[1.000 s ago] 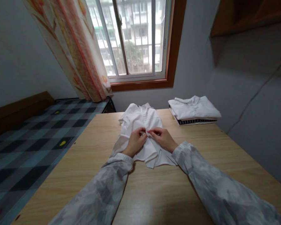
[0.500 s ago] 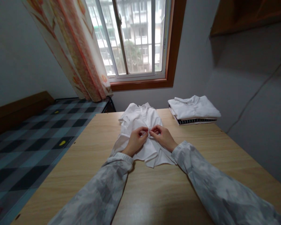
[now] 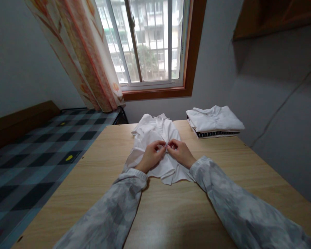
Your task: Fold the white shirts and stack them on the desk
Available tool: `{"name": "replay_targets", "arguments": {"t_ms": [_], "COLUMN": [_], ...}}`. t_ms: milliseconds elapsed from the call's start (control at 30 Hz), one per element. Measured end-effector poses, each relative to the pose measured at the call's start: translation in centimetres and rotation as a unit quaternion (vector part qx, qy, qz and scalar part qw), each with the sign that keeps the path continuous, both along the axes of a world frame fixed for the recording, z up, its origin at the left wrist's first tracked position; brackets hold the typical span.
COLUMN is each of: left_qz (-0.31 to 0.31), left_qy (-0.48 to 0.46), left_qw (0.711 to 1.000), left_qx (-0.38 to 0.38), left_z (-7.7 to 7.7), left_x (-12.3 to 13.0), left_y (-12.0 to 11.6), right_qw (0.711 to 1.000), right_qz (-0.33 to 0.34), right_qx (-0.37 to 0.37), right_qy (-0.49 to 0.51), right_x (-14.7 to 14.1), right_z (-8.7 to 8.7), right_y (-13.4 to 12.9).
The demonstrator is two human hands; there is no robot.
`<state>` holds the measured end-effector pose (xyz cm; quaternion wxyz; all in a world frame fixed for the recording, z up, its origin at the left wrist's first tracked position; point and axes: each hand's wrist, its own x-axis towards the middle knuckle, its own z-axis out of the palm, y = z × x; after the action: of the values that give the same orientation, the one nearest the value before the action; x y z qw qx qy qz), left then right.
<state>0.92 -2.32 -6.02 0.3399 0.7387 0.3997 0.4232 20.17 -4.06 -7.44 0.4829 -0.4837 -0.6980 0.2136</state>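
Observation:
A white shirt (image 3: 150, 133) lies rumpled on the wooden table (image 3: 166, 214), its collar toward the window and its hem toward me. My left hand (image 3: 153, 155) pinches the cloth at the middle of the shirt front. Close beside it, my right hand (image 3: 180, 152) pinches the front from the other side, the fingertips of both hands nearly touching. The cloth gathers in creases around the pinch. Whether a button sits between the fingers is too small to make out.
A stack of folded clothes (image 3: 215, 121), white on top with a dark striped layer below, lies at the table's back right. Left of the table is a bed with a checked cover (image 3: 41, 155). A curtain (image 3: 85, 62) hangs beside the window (image 3: 150, 45).
My fingertips have come slightly closer together and shifted a little to the right. The shirt front is drawn into sharper creases between them.

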Motion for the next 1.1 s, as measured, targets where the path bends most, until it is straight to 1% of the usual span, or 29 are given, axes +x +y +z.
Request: {"name": "replay_targets", "arguments": {"t_ms": [267, 467, 633, 833, 1100], "left_qz": [-0.011, -0.010, -0.006, -0.017, -0.029], "left_qy": [-0.028, -0.016, -0.017, -0.030, -0.022], "left_qw": [0.999, 1.000, 1.000, 0.999, 0.999], "left_qx": [-0.019, -0.015, -0.015, -0.018, -0.025], "left_z": [-0.04, -0.29, -0.32, -0.29, -0.31], "left_x": [-0.02, -0.06, 0.04, 0.10, -0.13], "left_y": [0.44, 0.64, 0.61, 0.54, 0.63], "right_qw": [0.999, 0.998, 0.997, 0.996, 0.995], "right_qz": [0.034, 0.055, 0.076, 0.081, 0.087], "right_qx": [0.000, -0.002, 0.002, -0.012, -0.032], "right_qy": [0.011, -0.002, 0.017, 0.040, 0.049], "right_x": [0.11, 0.21, 0.23, 0.35, 0.51], "right_z": [-0.13, -0.06, -0.17, -0.46, -0.20], "right_y": [0.13, 0.08, 0.23, 0.54, 0.35]}}
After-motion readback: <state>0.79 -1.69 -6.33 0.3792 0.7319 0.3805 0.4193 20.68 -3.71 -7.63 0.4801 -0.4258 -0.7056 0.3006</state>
